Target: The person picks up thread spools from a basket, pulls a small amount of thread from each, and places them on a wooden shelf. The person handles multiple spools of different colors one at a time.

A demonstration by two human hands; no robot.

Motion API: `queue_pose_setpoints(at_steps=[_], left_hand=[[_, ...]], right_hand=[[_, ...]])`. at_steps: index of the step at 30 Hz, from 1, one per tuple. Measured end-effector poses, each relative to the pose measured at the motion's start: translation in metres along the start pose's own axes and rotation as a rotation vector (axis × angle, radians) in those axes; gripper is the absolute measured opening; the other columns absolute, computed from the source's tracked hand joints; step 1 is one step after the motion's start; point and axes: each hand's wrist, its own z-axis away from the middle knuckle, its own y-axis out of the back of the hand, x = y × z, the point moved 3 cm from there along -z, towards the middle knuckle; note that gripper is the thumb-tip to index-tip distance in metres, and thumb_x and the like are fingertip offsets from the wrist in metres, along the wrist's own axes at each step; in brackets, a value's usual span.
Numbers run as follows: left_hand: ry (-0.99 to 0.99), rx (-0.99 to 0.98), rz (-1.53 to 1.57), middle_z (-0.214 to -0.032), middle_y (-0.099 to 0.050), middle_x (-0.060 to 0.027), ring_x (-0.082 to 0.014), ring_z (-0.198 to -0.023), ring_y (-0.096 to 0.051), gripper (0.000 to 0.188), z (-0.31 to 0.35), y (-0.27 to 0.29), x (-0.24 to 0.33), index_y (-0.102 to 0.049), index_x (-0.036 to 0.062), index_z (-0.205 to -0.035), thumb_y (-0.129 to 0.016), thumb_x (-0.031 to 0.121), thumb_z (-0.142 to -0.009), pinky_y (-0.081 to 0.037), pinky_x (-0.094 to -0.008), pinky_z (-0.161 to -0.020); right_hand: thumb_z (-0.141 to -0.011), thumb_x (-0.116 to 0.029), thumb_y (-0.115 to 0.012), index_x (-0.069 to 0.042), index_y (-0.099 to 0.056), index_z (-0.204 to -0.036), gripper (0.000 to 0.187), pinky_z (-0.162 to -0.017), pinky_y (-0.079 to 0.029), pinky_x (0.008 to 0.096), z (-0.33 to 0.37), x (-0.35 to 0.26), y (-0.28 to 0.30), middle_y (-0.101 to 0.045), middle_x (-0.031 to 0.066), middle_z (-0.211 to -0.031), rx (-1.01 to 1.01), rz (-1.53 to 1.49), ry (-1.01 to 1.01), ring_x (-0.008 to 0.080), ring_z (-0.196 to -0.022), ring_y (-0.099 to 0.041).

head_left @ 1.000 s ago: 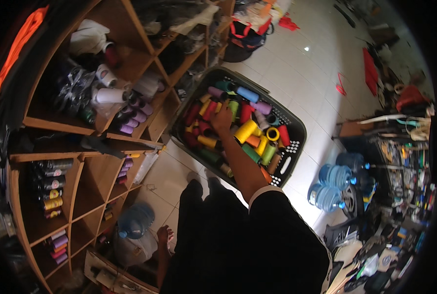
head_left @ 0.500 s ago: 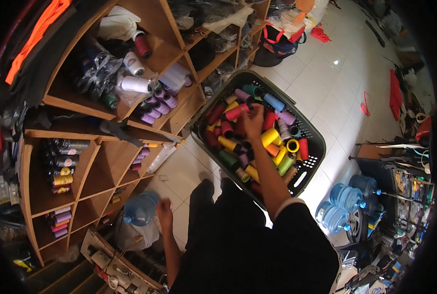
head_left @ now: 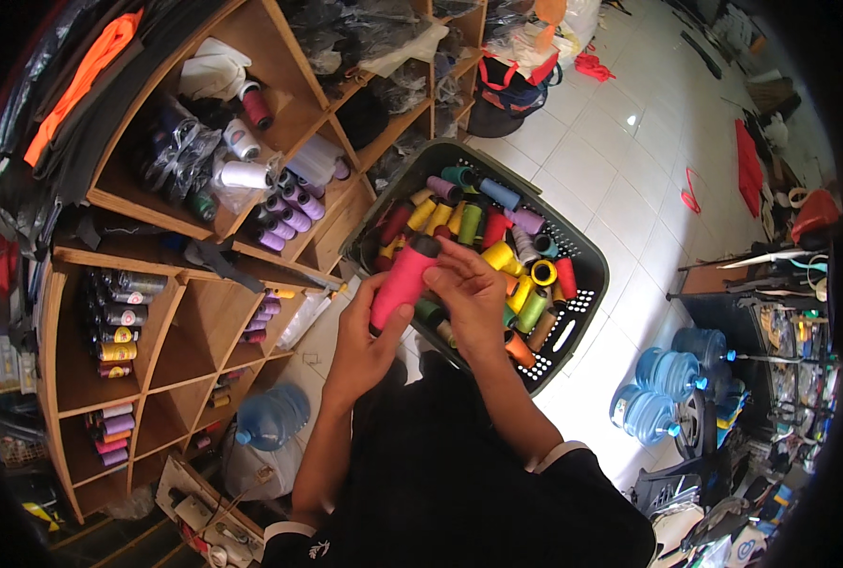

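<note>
A bright pink thread spool (head_left: 405,280) with dark ends is tilted between my two hands, above the near left side of a dark green basket (head_left: 587,327). My left hand (head_left: 360,327) is wrapped round its lower part, thumb across the thread. My right hand (head_left: 469,295) touches its upper right side with thumb and fingers. Under and beyond my hands the basket holds many thread spools, among them a yellow spool (head_left: 499,256), a blue spool (head_left: 499,194) and a light green spool (head_left: 532,309). My hands hide part of the pile.
On the left stands a wooden shelf (head_left: 194,331) whose compartments hold purple spools (head_left: 289,210), white cones (head_left: 245,174) and plastic wrapping. Blue water bottles (head_left: 669,374) stand on the tiled floor at right, another bottle (head_left: 272,417) at lower left. Beyond the basket sits a dark bag (head_left: 511,95).
My right hand has lifted the pink spool out of the basket and drawn it nearer. My left hand has come up from the lower left and grasped it. The view has shifted slightly.
</note>
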Motion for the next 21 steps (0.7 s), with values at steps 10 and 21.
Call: queue_pose_setpoints(at_steps=[10,21], left_hand=[[0.097,0.090,0.481,-0.084,-0.057,-0.0068,-0.0134,-0.069,-0.051,0.039,0.018,0.013,-0.016,-0.053,-0.0012,-0.114,-0.050,0.031,-0.093,-0.043,-0.0271,-0.064],[0.147,-0.088,1.044,-0.071,-0.049,-0.0056,-0.0135,-0.061,-0.043,0.053,0.023,0.030,-0.002,-0.048,-0.0012,-0.118,-0.046,0.044,-0.090,-0.034,-0.0282,-0.055]], right_hand=[[-0.082,0.001,-0.068,0.002,-0.067,-0.093,0.011,-0.069,-0.049,0.0224,0.011,-0.003,-0.012,-0.064,0.0039,-0.084,-0.028,0.034,0.089,0.0091,-0.076,-0.060],[-0.083,0.005,-0.064,0.004,-0.062,-0.095,0.012,-0.072,-0.049,0.0237,0.013,-0.004,-0.019,-0.060,0.0084,-0.089,-0.143,0.461,0.390,0.0120,-0.080,-0.060]])
